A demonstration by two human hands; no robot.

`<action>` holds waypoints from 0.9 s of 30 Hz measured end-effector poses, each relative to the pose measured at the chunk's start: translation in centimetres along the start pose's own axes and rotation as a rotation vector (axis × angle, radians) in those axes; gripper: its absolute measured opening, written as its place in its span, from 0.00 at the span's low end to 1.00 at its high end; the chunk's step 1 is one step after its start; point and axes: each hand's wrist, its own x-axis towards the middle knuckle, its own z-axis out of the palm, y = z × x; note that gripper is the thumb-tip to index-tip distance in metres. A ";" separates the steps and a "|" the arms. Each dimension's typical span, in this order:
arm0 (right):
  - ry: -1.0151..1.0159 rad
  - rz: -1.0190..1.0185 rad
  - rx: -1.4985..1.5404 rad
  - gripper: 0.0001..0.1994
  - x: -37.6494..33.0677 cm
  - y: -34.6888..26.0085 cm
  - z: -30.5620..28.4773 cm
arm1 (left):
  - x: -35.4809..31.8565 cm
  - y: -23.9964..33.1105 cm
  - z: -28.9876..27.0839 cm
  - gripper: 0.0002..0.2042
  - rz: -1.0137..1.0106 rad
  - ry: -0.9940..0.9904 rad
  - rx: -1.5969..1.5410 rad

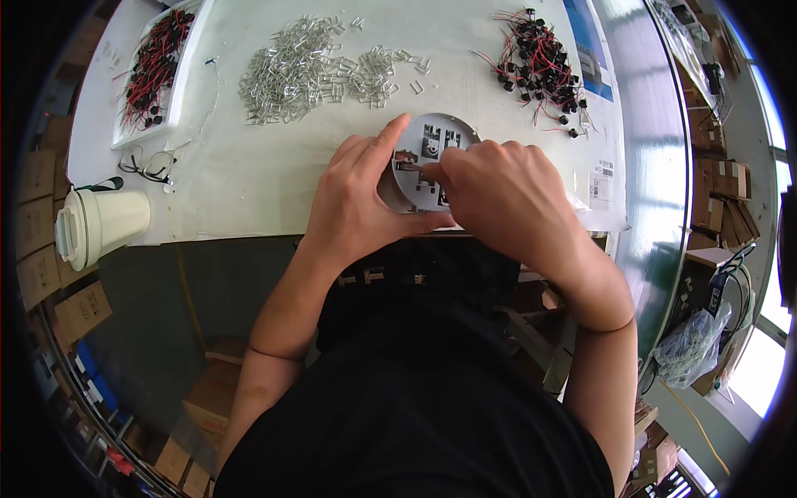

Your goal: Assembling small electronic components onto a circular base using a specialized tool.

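A round grey plastic disc (pixel 437 137) with several cut-out slots lies near the front edge of the white table (pixel 249 178). My left hand (pixel 361 195) grips the disc's left rim, index finger stretched up along its edge. My right hand (pixel 498 195) covers the disc's lower right part, with thumb and fingertips pinched on a small part pressed against the disc's face. What that part is cannot be made out.
A heap of small clear metal clips (pixel 311 70) lies behind the disc. A pile of black parts with red wires (pixel 540 66) sits at the back right, a white tray (pixel 154 70) of similar wired parts at the left. A white lidded cup (pixel 95 224) lies at the table's left front corner.
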 end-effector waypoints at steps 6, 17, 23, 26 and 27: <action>0.018 0.021 0.012 0.16 -0.4 0.0 -0.5 | 0.2 0.2 -0.3 0.55 -0.026 -0.024 -0.006; 0.021 -0.008 -0.014 0.14 -0.4 -0.4 -0.5 | -0.1 -0.2 -0.3 0.55 0.001 -0.010 0.014; -0.024 -0.008 -0.018 0.13 -0.5 0.7 0.4 | -0.1 0.4 -0.3 0.56 -0.035 -0.028 0.028; -0.034 0.028 0.047 0.13 -0.2 1.6 0.6 | 0.2 0.0 -0.6 0.57 -0.018 -0.011 0.025; -0.057 0.054 0.113 0.13 -0.1 2.2 0.7 | 0.1 0.2 -0.9 0.55 -0.055 -0.039 -0.050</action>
